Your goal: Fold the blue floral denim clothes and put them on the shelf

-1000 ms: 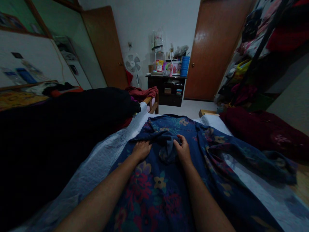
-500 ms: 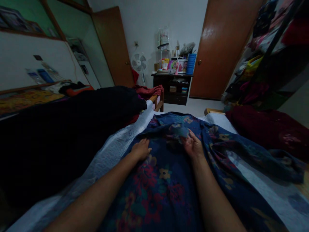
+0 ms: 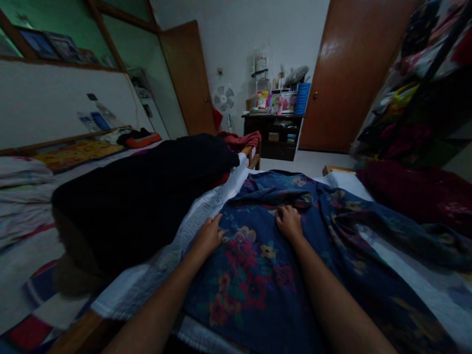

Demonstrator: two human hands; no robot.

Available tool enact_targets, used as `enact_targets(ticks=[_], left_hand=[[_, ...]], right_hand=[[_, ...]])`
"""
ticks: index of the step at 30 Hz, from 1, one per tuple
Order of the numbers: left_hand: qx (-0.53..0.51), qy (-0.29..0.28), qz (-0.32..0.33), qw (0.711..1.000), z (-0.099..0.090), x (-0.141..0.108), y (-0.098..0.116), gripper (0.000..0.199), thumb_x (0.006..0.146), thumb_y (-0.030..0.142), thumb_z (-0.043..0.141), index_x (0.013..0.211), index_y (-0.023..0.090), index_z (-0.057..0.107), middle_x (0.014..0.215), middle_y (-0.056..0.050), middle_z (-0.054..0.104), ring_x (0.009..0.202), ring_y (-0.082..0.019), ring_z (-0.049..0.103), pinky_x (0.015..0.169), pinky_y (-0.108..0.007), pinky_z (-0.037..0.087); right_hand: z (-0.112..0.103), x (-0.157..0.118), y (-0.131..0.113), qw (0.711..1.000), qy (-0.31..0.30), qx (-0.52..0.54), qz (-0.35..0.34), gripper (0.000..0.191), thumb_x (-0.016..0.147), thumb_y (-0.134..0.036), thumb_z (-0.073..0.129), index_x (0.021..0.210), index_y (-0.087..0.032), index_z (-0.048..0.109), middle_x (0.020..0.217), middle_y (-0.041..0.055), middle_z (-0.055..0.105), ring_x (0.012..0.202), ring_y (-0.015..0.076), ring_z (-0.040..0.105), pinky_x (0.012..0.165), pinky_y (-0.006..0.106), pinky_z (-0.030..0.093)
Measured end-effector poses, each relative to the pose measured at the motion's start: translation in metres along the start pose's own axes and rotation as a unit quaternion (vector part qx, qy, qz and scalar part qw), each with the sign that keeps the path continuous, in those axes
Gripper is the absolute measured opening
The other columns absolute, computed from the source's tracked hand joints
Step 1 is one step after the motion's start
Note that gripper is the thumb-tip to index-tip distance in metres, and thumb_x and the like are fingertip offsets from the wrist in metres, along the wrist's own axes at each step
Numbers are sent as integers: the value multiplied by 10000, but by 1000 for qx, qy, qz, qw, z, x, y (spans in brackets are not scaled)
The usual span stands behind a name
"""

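Observation:
A dark blue garment with red and yellow flowers (image 3: 254, 265) lies spread over a white cloth (image 3: 199, 201), one long sleeve-like part stretching right. At its left edge is my left hand (image 3: 209, 235), thumb apart from the fingers, touching the fabric. My right hand (image 3: 289, 222) rests on the garment's middle with its fingers curled down on the fabric, just below a rumpled fold. Whether the curled fingers pinch any fabric is hard to see.
Black cloth (image 3: 147, 191) is heaped on the left, and a maroon garment (image 3: 416, 189) lies at the right. Beyond stand a dark cabinet (image 3: 271, 152), a white fan (image 3: 224, 101) and a wooden door (image 3: 350, 73). Hanging clothes fill the right side.
My right hand has let go of the lifted fabric and come down onto the garment. My left hand has shifted to the garment's left edge. The view has turned left.

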State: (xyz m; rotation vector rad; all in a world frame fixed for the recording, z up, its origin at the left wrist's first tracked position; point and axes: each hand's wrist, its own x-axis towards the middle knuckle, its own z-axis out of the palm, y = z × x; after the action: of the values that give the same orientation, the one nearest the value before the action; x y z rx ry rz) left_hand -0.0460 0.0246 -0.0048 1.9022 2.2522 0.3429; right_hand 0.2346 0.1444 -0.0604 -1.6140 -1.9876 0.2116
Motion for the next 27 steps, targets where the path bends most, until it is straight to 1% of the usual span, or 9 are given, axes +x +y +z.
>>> enact_targets(ticks=[3, 7, 10, 12, 15, 18, 23, 25, 27], left_hand=[[-40, -6, 8, 999, -1, -3, -5, 586, 877, 269, 549, 1422, 145, 373, 1337, -155, 553, 1222, -231, 540, 1031, -322, 401], [-107, -21, 50, 993, -3, -10, -13, 544, 853, 219, 533, 1384, 168, 425, 1395, -112, 531, 1285, -223, 495, 1093, -345, 359], [-181, -24, 84, 980, -8, -15, -16, 488, 844, 169, 485, 1331, 198, 485, 1370, -60, 557, 1269, -184, 511, 1089, -311, 375], [-184, -19, 92, 978, -11, -17, -15, 441, 854, 165, 465, 1289, 201, 525, 1328, -57, 580, 1256, -179, 518, 1090, -307, 375], [-118, -15, 69, 991, -14, -21, -12, 453, 855, 163, 495, 1307, 174, 517, 1300, -98, 569, 1233, -201, 527, 1068, -311, 390], [-32, 4, 32, 999, -17, -30, -7, 515, 867, 166, 510, 1378, 181, 453, 1294, -124, 540, 1154, -223, 572, 970, -306, 452], [98, -3, 11, 995, -24, -44, -5, 440, 947, 173, 330, 1343, 279, 487, 1180, -95, 575, 884, -210, 649, 760, -318, 497], [148, -3, 5, 989, -23, -49, -3, 405, 956, 180, 302, 1260, 252, 561, 1155, -113, 588, 898, -235, 638, 763, -349, 497], [185, 34, 24, 982, -18, -52, 2, 371, 951, 176, 328, 1188, 213, 611, 1211, -147, 584, 1056, -288, 587, 855, -411, 481]], right_hand=[[-4, 0, -7, 998, -49, -49, -6, 268, 868, -255, 505, 1088, -217, 652, 1163, 139, 583, 1076, 289, 490, 895, 413, 390], [-12, -6, -20, 991, -120, -53, -18, 315, 851, -303, 584, 1147, -208, 634, 1273, 147, 551, 1167, 283, 486, 947, 425, 382], [-16, -28, -39, 986, -156, -41, -35, 390, 847, -373, 603, 1206, -220, 608, 1379, 139, 502, 1275, 290, 437, 1008, 478, 350], [-17, -50, -54, 981, -183, -25, -54, 450, 873, -401, 561, 1290, -232, 555, 1476, 142, 416, 1363, 311, 349, 1054, 550, 287], [-17, -82, -74, 975, -207, -17, -79, 533, 896, -426, 517, 1393, -240, 468, 1527, 141, 357, 1422, 328, 261, 1098, 606, 188], [-17, -104, -89, 973, -205, -29, -100, 604, 911, -446, 483, 1465, -229, 378, 1548, 141, 322, 1442, 326, 223, 1127, 594, 137], [-15, -127, -108, 962, -236, -34, -134, 628, 933, -521, 406, 1496, -253, 328, 1589, 85, 230, 1462, 330, 155, 1139, 606, 103], [-18, -137, -115, 954, -259, -27, -152, 684, 926, -566, 388, 1512, -226, 291, 1596, 84, 200, 1468, 333, 120, 1148, 606, 66], [-25, -147, -122, 944, -284, -9, -170, 741, 914, -598, 389, 1519, -187, 271, 1599, 99, 179, 1472, 332, 95, 1159, 588, 51]])
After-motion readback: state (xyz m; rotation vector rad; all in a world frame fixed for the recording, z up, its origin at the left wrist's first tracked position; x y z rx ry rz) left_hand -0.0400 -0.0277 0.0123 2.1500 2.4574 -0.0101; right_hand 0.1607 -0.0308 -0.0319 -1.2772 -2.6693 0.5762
